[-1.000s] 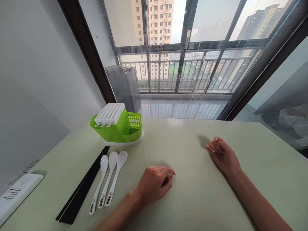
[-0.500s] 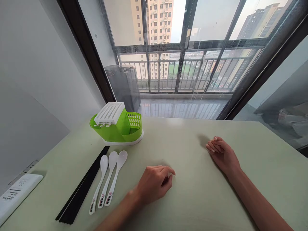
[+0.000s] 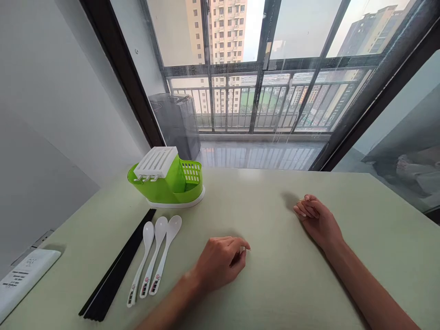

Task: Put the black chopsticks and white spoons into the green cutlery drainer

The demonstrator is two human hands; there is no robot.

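My left hand [image 3: 225, 261] rests on the table, fingers loosely curled and thumb near the index fingertip, with nothing held. Farther right, my right hand [image 3: 316, 220] lies on its side with its fingers folded in, also without anything visible in them. Left of my left hand are three white spoons, the right one [image 3: 167, 256], the middle one [image 3: 154, 256] and the left one [image 3: 143, 261], bowls pointing away from me. Beside them lies a bundle of black chopsticks [image 3: 117, 270]. A green utensil holder [image 3: 168, 183] with a white slotted top [image 3: 156, 161] stands behind them. Neither hand touches these things.
A white power strip-like object [image 3: 29, 272] with dark slots sits at the table's left edge. The pale green table [image 3: 268, 288] ends at the back before a glass window with dark frames [image 3: 330, 156]. A white wall [image 3: 68, 114] borders the left side.
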